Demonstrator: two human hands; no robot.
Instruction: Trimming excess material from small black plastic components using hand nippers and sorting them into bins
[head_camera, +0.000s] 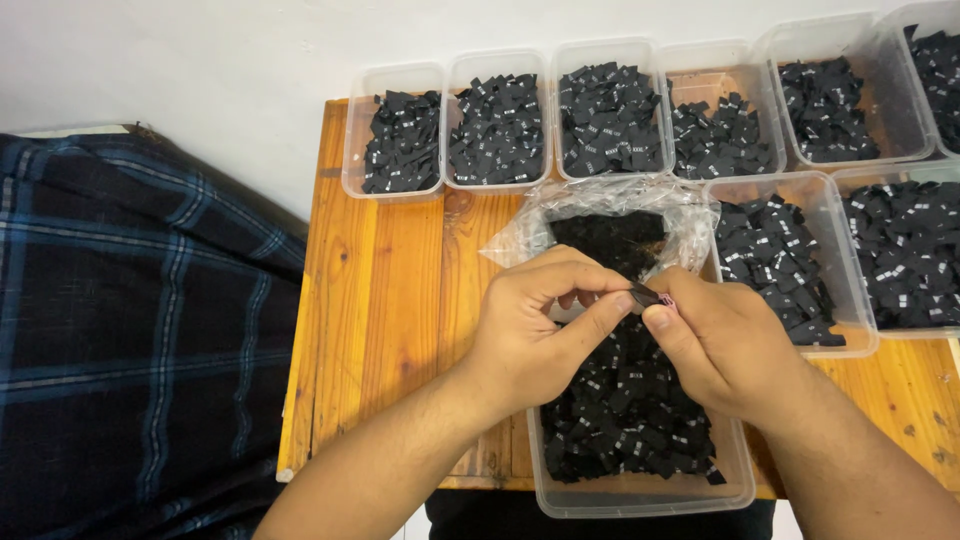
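Note:
My left hand (535, 325) and my right hand (725, 345) meet over a clear plastic tub (640, 498) full of small black fabric labels (620, 410). Both hands pinch one small stack of black labels (650, 297) between thumbs and forefingers; a bit of pink shows at its end. Just behind the hands lies an open clear plastic bag (600, 215) with more black labels inside.
Several clear tubs of black labels stand along the back of the wooden table (390, 300), among them one at far left (395, 140) and one to the right of my hands (790, 255). A dark blue plaid cloth (130, 330) lies to the left. A white wall is behind.

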